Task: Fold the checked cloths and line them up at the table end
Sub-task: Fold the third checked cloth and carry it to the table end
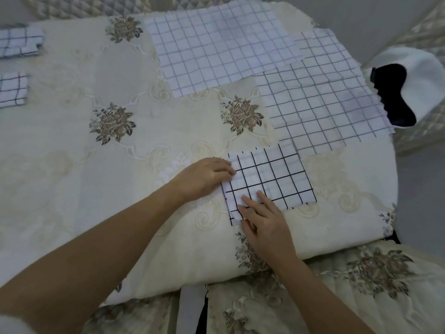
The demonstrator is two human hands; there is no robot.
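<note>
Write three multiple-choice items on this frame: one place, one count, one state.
1. Where do the folded cloths lie?
A. left end of the table
B. on the floor
C. on the chair seat

2. How many folded cloths lie there?
A. one
B. two
C. four

3. The near cloth is:
A. folded, flat on the table
B. crumpled into a ball
C. hanging off the edge

Key:
1 A: they sit against the table's left side.
2 B: two show there, the lower folded cloth nearer.
3 A: it lies flat, with a fainter second grid showing through.
</note>
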